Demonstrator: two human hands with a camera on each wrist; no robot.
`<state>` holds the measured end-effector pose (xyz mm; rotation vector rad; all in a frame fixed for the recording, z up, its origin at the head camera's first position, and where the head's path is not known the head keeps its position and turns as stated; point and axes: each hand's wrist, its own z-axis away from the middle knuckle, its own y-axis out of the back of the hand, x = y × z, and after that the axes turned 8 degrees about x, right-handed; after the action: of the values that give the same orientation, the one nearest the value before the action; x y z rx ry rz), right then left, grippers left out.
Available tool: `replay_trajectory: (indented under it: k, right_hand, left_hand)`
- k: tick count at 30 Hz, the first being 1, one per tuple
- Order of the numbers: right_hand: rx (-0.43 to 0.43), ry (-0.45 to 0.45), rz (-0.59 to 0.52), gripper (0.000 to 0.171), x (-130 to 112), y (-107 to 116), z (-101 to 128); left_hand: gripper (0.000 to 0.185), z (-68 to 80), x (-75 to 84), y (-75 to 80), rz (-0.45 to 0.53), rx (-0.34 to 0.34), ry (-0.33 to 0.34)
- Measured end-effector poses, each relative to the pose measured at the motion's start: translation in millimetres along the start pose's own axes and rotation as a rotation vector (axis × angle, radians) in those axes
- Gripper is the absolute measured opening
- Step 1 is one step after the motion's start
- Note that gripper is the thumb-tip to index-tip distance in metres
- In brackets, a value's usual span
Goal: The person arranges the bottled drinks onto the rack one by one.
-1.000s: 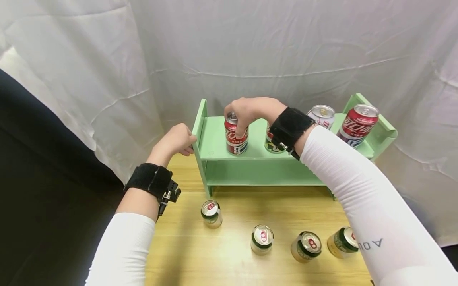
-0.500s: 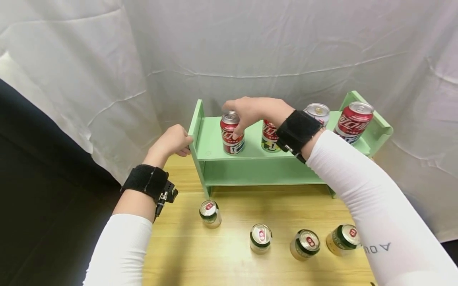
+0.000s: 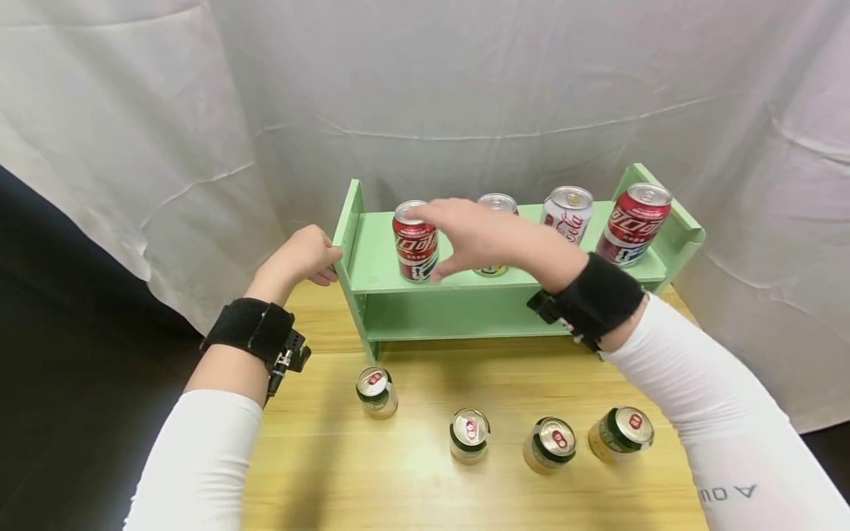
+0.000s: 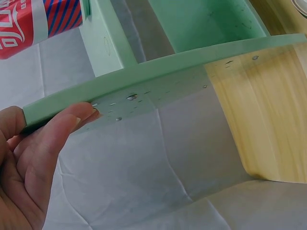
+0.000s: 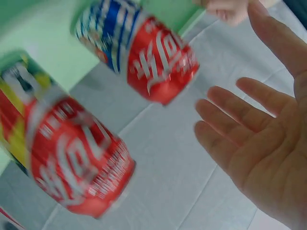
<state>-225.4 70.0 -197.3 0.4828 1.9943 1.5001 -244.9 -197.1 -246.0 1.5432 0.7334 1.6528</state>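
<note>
My left hand (image 3: 300,258) grips the left side panel of a small green two-tier shelf (image 3: 458,286). In the left wrist view its fingertips (image 4: 81,112) lie against the panel's outer face. My right hand (image 3: 488,234) is spread beside a red cola can (image 3: 416,247) standing at the top tier's left end. In the right wrist view the palm and straight fingers (image 5: 230,120) hold nothing, apart from the cans. Behind that hand stands a second red can (image 3: 494,203), partly hidden. A white cola can (image 3: 566,215) and another red cola can (image 3: 634,223) stand further right.
On the wooden table (image 3: 412,479) in front of the shelf, several shorter green-and-gold cans stand in a loose row, including one can (image 3: 377,394) at the left and one can (image 3: 617,434) at the right. A pale grey curtain (image 3: 465,88) hangs close behind the shelf.
My right hand has let go of the leftmost red can and drawn back to the right, its fingers spreading. The left hand keeps its hold on the panel. The view has shifted slightly.
</note>
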Motion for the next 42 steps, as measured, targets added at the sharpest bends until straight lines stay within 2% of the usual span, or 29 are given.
replay_trajectory:
  k: [6,16,22,28,32,38,42]
  right_hand:
    - [0.112,0.121,-0.060,0.080,-9.3,-35.1,26.9]
    - [0.198,0.073,-0.202,0.078,-7.6,-91.5,81.3]
    - [0.177,-0.030,-0.304,0.076,-0.9,-129.7,110.6]
    - [0.201,-0.141,-0.364,0.075,13.5,-152.1,143.5]
    - [0.241,-0.233,-0.385,0.076,30.5,-161.9,169.8]
    - [0.254,-0.430,-0.425,0.077,57.7,-168.3,218.2]
    - [0.283,-0.478,-0.362,0.076,75.9,-168.3,252.0]
  left_hand:
    - [0.025,1.2,-7.3,-0.7,0.009,-0.013,0.016]
    - [0.024,-3.0,-10.9,-6.0,0.038,-0.026,0.009]
    - [0.025,-0.8,-12.5,-7.1,0.028,-0.045,0.012]
    - [0.025,-0.2,-8.0,-3.0,-0.011,-0.032,-0.020]
    - [0.023,-2.4,-3.4,-1.4,0.003,-0.061,-0.032]
    - [0.027,-5.5,0.7,0.0,0.012,-0.108,-0.062]
    - [0.033,-7.1,0.1,1.6,0.012,-0.122,-0.072]
